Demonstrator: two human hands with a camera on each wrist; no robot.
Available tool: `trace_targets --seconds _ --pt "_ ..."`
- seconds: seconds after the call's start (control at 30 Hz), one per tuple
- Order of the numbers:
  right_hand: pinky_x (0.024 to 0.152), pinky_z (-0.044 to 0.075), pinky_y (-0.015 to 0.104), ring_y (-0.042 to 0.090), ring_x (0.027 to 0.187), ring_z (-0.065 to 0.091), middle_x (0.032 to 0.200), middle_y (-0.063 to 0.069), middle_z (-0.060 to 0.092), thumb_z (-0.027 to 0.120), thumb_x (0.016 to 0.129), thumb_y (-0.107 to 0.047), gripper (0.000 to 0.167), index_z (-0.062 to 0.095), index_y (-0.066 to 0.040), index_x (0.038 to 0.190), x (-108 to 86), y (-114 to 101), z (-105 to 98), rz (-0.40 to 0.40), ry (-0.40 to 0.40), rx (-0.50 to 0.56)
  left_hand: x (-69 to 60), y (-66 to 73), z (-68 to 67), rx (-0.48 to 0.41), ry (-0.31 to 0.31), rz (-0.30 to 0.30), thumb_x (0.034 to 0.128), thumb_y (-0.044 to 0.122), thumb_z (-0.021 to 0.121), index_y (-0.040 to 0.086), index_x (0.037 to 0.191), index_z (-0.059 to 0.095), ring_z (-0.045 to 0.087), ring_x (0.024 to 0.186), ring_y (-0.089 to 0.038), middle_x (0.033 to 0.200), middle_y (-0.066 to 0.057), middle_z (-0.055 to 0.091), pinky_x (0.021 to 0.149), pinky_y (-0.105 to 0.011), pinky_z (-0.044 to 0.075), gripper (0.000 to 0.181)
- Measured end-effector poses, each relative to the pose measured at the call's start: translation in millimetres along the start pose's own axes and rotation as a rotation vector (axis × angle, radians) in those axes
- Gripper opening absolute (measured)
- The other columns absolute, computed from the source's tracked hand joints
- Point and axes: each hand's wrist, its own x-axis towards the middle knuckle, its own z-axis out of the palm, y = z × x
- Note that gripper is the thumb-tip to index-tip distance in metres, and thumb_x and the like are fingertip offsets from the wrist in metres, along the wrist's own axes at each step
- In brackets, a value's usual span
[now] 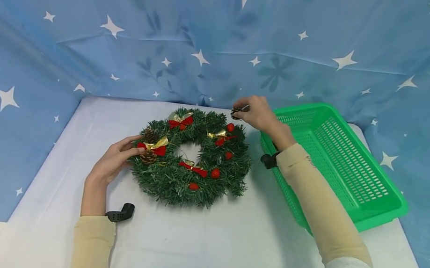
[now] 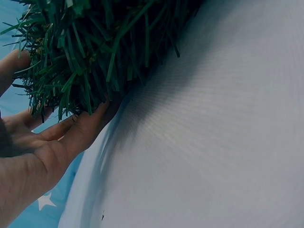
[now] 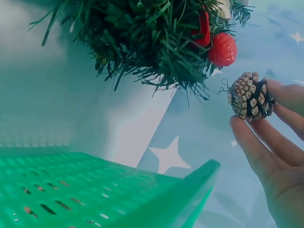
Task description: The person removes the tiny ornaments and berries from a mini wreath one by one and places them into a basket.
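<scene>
A green wreath (image 1: 172, 184) with red bows, gold ribbons, red berries and pinecones lies on the white table. At its left edge my left hand (image 1: 112, 162) grips the rim, thumb on top near a bow and fingers underneath, as the left wrist view shows. My right hand (image 1: 258, 114) is raised beyond the wreath's upper right edge and pinches a loose pinecone (image 3: 249, 96) between thumb and fingertips. A thin wire loop sticks out from that pinecone. In the right wrist view, a red berry (image 3: 222, 49) on the wreath is close to the pinecone but apart from it.
A green plastic basket (image 1: 384, 193) with slotted walls stands at the right, under my right forearm. Behind the table (image 1: 195, 254) hangs a blue cloth (image 1: 216, 25) with white stars. Each wrist wears a black camera.
</scene>
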Motion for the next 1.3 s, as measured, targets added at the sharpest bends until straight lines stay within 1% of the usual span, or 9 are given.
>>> trace_targets --seconds 0.1,0.17,0.3,0.43,0.67,0.77,0.9,1.03,1.3 --pt "0.091 0.057 0.047 0.036 0.108 0.072 0.122 0.023 0.072 0.069 0.099 -0.008 0.031 0.07 0.002 0.128 -2.6 3.3 -2.2 -0.004 0.009 0.008 -0.3 1.8 0.5 0.007 -0.001 0.001 0.1064 0.034 0.059 0.014 0.164 0.027 0.038 0.143 -0.031 0.164 -0.02 0.034 0.088 -0.031 0.045 0.069" --pt "0.091 0.057 0.048 0.036 0.109 0.072 0.123 0.024 0.071 0.068 0.1 -0.008 0.031 0.07 0.002 0.128 -4.7 4.5 -4.0 0.003 0.009 0.01 0.0 1.7 0.8 0.009 -0.002 0.002 0.106 0.034 0.06 0.013 0.164 0.028 0.032 0.149 -0.036 0.166 -0.021 0.029 0.091 -0.034 0.044 0.07" --pt "0.092 0.057 0.048 0.036 0.111 0.071 0.125 0.023 0.07 0.068 0.1 -0.01 0.032 0.069 0.002 0.129 -7.6 6.9 -8.5 0.032 0.017 0.013 1.4 0.7 0.9 -0.003 0.0 -0.003 0.1054 0.033 0.061 0.012 0.164 0.028 0.023 0.154 -0.038 0.169 -0.02 0.022 0.099 -0.043 0.04 0.07" --pt "0.091 0.057 0.048 0.035 0.112 0.071 0.126 0.022 0.07 0.069 0.1 -0.011 0.032 0.069 0.0 0.13 -9.9 9.6 -13.1 0.056 0.031 0.006 1.0 1.2 1.2 -0.02 0.006 -0.008 0.1056 0.03 0.061 0.012 0.164 0.028 0.026 0.153 -0.037 0.167 -0.021 0.027 0.104 -0.049 0.036 0.069" --pt "0.09 0.057 0.047 0.035 0.111 0.071 0.124 0.022 0.071 0.069 0.1 -0.012 0.033 0.07 0.0 0.13 -13.0 13.2 -18.4 0.075 0.035 -0.003 -0.4 2.0 0.4 -0.007 0.004 -0.019 0.1058 0.031 0.061 0.013 0.165 0.025 0.022 0.155 -0.037 0.17 -0.019 0.018 0.097 -0.041 0.038 0.072" --pt "0.09 0.057 0.047 0.035 0.111 0.071 0.124 0.022 0.071 0.069 0.1 -0.012 0.033 0.069 0.0 0.131 -14.3 14.2 -20.8 0.077 0.043 -0.01 -0.5 1.8 0.5 -0.016 0.007 -0.022 0.1059 0.031 0.06 0.013 0.165 0.025 0.024 0.154 -0.037 0.169 -0.019 0.023 0.098 -0.041 0.038 0.071" --pt "0.089 0.058 0.046 0.035 0.11 0.072 0.123 0.022 0.072 0.069 0.099 -0.011 0.032 0.07 0.001 0.13 -17.0 15.6 -24.4 0.072 0.06 -0.001 -0.5 1.6 1.3 -0.032 0.007 -0.017 0.1061 0.029 0.06 0.013 0.165 0.024 0.023 0.154 -0.037 0.168 -0.02 0.023 0.105 -0.049 0.035 0.071" --pt "0.092 0.057 0.047 0.036 0.111 0.071 0.124 0.023 0.071 0.068 0.099 -0.009 0.033 0.069 0.002 0.13 -20.2 17.5 -28.2 0.075 0.07 0.013 -0.4 2.1 1.6 -0.041 0.008 -0.012 0.1057 0.028 0.061 0.011 0.165 0.024 0.016 0.157 -0.039 0.171 -0.02 0.013 0.113 -0.059 0.029 0.072" --pt "0.095 0.055 0.048 0.035 0.111 0.071 0.124 0.022 0.072 0.067 0.1 -0.01 0.033 0.068 0.001 0.132 -27.8 20.8 -36.1 0.11 0.092 0.025 0.3 3.0 2.0 -0.05 0.008 -0.01 0.1059 0.027 0.061 0.01 0.165 0.025 0.015 0.157 -0.039 0.171 -0.02 0.01 0.116 -0.061 0.028 0.071"
